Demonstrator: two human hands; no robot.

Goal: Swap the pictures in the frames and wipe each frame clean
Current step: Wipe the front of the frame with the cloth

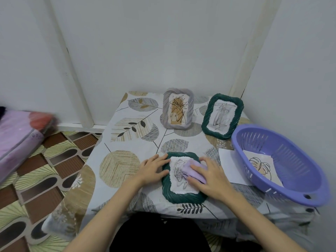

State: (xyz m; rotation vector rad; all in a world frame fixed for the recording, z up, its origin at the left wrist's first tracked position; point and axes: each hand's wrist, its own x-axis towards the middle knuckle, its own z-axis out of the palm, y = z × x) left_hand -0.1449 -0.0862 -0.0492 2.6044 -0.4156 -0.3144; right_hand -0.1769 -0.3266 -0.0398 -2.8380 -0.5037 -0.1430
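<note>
Frame in hand: green frame (183, 179) is lying flat, glass up, at the near edge of the surface (127, 135), right in front of us, so we are able to press down on it while wiping
Cloth: lilac cloth (194, 170) is sitting bunched on the right half of the glass, over the line drawing, because we are rubbing that pane clean
Right hand: right hand (211, 175) is lying palm down on the cloth, fingers (198, 168) nearly straight and spread, pointing left; we are pressing the cloth rather than pinching it, and the wrist is coming in low from the lower right
Left hand: left hand (154, 168) is resting flat on the surface against the frame's left rim, fingers stretched towards the top left corner and holding nothing; we are judging that it is steadying the frame so it is not sliding under the wipe
Other frames: grey frame (177, 110) and second green frame (222, 115) are standing upright at the back, leaning on their own props, well apart from our hands and out of the wiping path
Basket: purple basket (280, 164) is sitting at the right edge, holding a spare leaf print (261, 164); white sheet (227, 160) is sticking out from under it, just beside our right hand, both in easy reach
Stage: we are judging that wiping of this frame is under way, while the state of the two behind is not something we are able to tell
</note>
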